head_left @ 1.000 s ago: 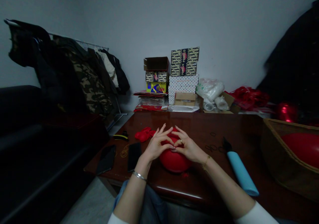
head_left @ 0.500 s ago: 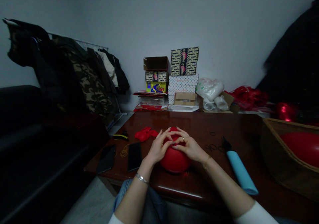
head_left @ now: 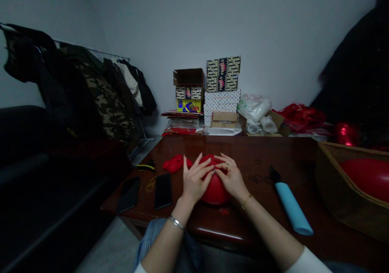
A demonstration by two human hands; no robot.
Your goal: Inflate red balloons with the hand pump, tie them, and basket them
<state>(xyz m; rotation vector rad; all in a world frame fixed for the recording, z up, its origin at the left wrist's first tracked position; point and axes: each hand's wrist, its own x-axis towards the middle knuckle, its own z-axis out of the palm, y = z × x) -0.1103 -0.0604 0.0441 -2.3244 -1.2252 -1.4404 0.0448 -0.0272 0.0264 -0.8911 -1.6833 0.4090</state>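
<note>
Red balloon (head_left: 215,194): frame centre, near front edge of counter (head_left: 282,149) | left hand (head_left: 194,180), right hand (head_left: 232,180): grips pinched closed at its top, other fingers spread | smartphone (head_left: 163,191) near left hand; blue pump (head_left: 293,208) well apart, lower right, beside basket (head_left: 337,202)

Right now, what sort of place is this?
Probably a staff or back room doubling as storage: a row of dark and camouflage fabric coats hanging, patterned cardboard boxes stacked by the pale wall, and a glossy reddish-brown wooden table.
</note>
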